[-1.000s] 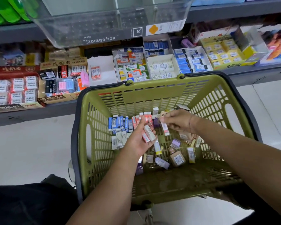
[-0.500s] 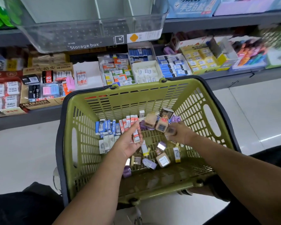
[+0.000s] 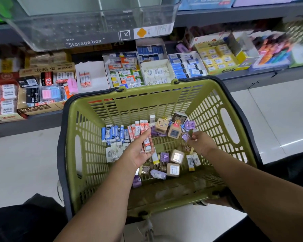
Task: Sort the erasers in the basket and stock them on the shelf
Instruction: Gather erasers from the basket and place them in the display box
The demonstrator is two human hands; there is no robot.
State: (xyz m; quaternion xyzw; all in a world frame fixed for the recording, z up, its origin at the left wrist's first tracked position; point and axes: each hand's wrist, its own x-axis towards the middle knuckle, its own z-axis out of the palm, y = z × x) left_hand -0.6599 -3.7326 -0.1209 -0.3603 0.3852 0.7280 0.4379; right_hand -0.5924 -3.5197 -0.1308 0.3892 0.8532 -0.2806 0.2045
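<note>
My basket (image 3: 166,105) is green plastic with holes. The storage box (image 3: 87,27) is clear, shiny plastic.

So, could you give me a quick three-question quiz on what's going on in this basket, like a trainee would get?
1. True or false: the left hand and the right hand are both inside the basket.
2. The right hand pinches a small eraser. Its colour? A blue, B purple, C yellow.
3. Fill in: the left hand grips long erasers, white and ___.
Key: 1 true; 2 B; 3 red.
</note>
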